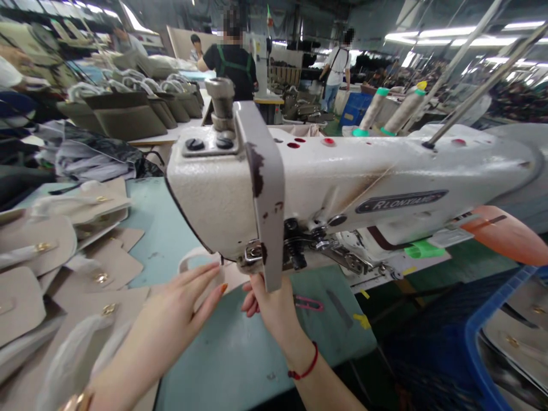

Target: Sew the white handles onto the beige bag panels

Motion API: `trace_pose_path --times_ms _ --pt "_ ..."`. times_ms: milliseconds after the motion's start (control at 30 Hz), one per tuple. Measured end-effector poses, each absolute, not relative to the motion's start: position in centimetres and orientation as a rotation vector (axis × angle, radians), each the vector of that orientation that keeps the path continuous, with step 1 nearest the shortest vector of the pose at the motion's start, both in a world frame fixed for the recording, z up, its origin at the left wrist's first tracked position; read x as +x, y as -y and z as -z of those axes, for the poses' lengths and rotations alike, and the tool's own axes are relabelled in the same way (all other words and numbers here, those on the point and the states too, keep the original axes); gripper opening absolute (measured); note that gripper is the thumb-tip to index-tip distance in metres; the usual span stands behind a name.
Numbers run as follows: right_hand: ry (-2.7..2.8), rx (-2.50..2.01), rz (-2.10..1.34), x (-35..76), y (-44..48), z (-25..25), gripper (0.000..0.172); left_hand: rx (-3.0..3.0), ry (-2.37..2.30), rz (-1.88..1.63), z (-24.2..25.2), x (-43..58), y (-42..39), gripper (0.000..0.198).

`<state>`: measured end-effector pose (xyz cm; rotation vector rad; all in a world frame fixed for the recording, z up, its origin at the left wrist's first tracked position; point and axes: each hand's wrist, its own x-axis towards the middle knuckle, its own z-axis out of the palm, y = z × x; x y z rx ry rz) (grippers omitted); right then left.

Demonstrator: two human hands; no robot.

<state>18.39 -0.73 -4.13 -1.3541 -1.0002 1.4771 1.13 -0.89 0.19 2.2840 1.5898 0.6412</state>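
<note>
My left hand (pixel 184 299) lies flat with its fingers stretched out on a beige leather piece (pixel 229 277) under the head of a cream sewing machine (pixel 342 177). My right hand (pixel 269 302), with a red cord at the wrist, reaches up beneath the machine's head near the needle area. Its fingers are curled and partly hidden behind the machine's face plate (pixel 268 194). What they hold, if anything, is hidden. Pink thread snips (pixel 308 303) lie on the teal table (pixel 240 354) just right of that hand.
Several beige leather pieces with gold snaps (pixel 64 262) are piled at the left. Olive bags (pixel 128 111) stand behind. A blue crate (pixel 492 337) sits at the lower right. Thread cones (pixel 398 111) stand behind the machine. Other people work in the background.
</note>
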Motion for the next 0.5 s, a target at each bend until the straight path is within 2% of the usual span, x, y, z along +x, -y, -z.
trace_pose_path --times_ms 100,200,267,367,500 --pt "1.042 -1.329 -1.454 18.5 0.8 4.2 0.055 1.656 -1.461 -0.867 2.6 3.0 5.2 0.022" --pt "1.087 -1.315 -1.432 18.6 0.6 4.2 0.054 0.836 -1.162 -0.943 4.8 6.0 5.5 0.031" --pt "1.131 -1.303 -1.409 18.7 0.6 4.0 0.054 0.546 -0.901 -1.005 5.4 7.5 3.8 0.035" --pt "1.186 -1.261 -1.371 19.2 1.3 4.2 0.053 0.507 -0.736 -0.973 5.2 8.3 1.0 0.039" --pt "1.261 -1.279 -1.352 20.0 3.8 6.1 0.052 0.644 -1.095 -0.995 4.9 7.4 -0.1 0.039"
